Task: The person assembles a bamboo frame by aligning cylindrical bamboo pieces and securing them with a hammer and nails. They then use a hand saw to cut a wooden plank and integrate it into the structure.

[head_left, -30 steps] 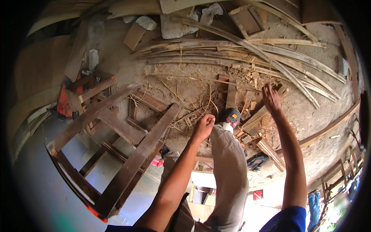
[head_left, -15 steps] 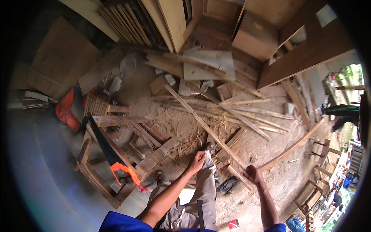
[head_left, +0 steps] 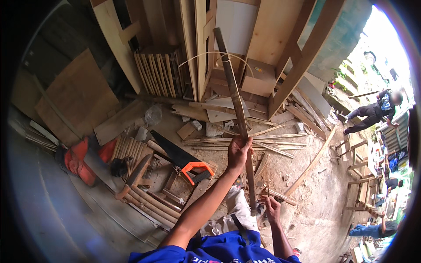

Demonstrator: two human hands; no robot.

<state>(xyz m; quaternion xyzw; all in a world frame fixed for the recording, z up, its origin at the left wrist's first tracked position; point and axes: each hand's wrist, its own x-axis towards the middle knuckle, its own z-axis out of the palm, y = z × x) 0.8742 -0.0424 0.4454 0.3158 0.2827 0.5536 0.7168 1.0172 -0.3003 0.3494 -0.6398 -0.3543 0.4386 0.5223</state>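
Note:
My left hand [head_left: 240,151] is closed around a long split bamboo pole [head_left: 237,96], held up in front of me with its lower end near my legs. A thin curved strip [head_left: 215,53] arches across the pole's upper part; whether it is attached I cannot tell. My right hand [head_left: 272,208] is closed beside the pole's lower end, apart from it, around something thin that pokes up from the fingers and is too small to name. To the left, a handsaw [head_left: 175,153] with a black blade and orange handle lies on a wooden and bamboo frame [head_left: 158,206].
Several bamboo strips [head_left: 210,142] and wood shavings cover the floor ahead. Plywood cabinets [head_left: 263,65] and boards stand at the back. A long curved strip [head_left: 311,166] lies to the right. Other people [head_left: 372,111] are at the far right, near wooden benches [head_left: 357,184].
My left hand has moved from my knee up onto the bamboo pole, now raised more upright. The right hand has let go of the pole and come lower. My view has tilted up.

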